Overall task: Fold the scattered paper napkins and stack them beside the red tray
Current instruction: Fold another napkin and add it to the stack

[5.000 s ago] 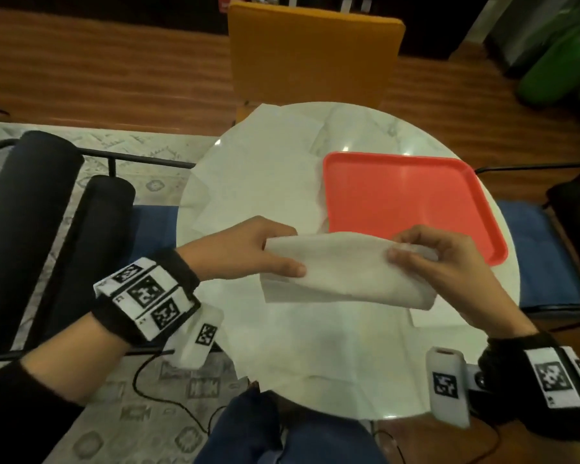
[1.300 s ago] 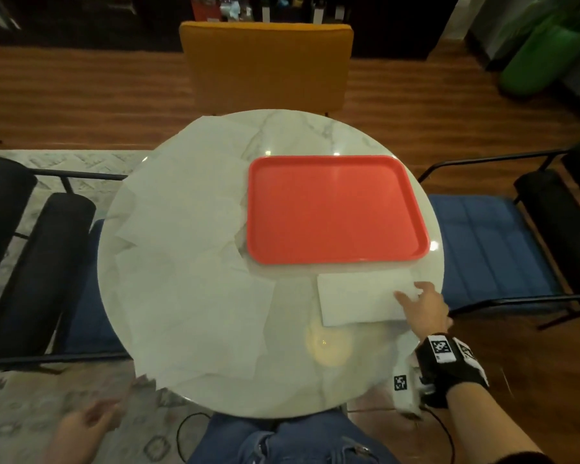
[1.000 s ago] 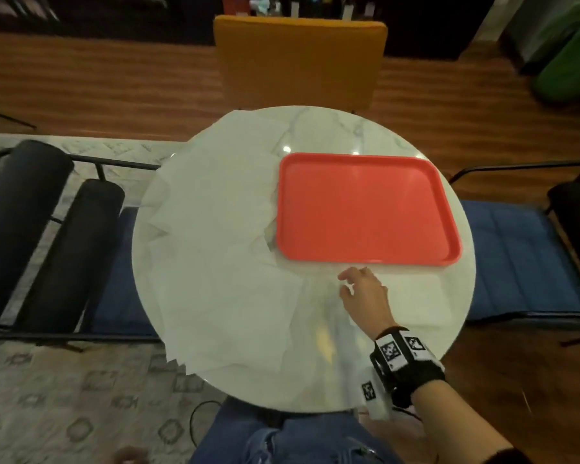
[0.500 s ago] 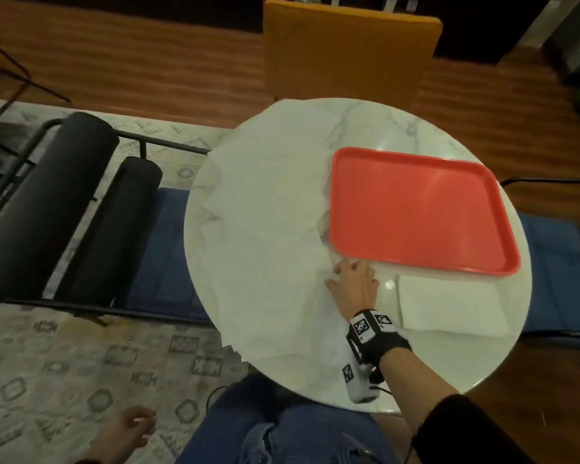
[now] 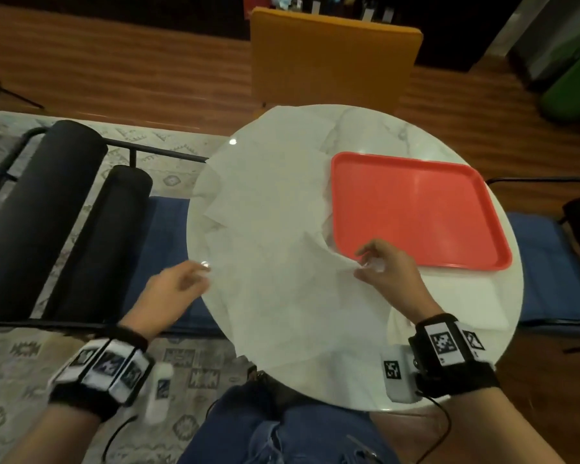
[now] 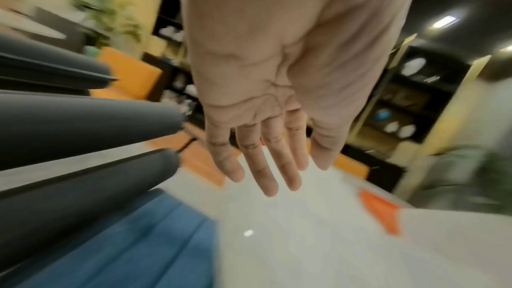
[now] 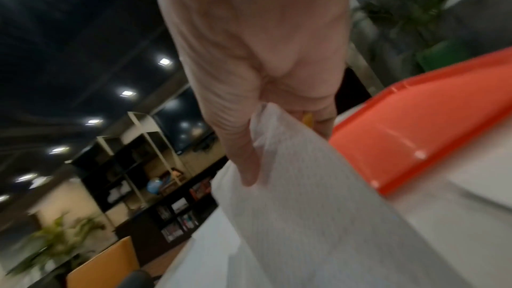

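Observation:
Several unfolded white paper napkins [image 5: 265, 209] lie overlapping on the left half of the round marble table [image 5: 399, 132]. My right hand [image 5: 365, 266] pinches the right corner of the nearest napkin [image 5: 292, 289] and lifts it just off the near left corner of the red tray [image 5: 416, 209]. The right wrist view shows my thumb and fingers closed on that napkin [image 7: 291, 172] beside the tray [image 7: 415, 130]. My left hand [image 5: 195, 276] hovers at the table's left edge with its fingers [image 6: 266, 168] straight, holding nothing. One folded napkin [image 5: 466, 303] lies in front of the tray.
An orange chair [image 5: 332, 58] stands behind the table. Black bolsters [image 5: 47, 212] and a blue seat cushion [image 5: 161, 236] are on the left, another blue seat [image 5: 543, 262] on the right. My knees in jeans [image 5: 282, 426] are under the near edge.
My right hand left the folded napkin in front of the tray, moved left and pinched the corner of an unfolded napkin. My left hand rose from beside my lap to the table's left edge.

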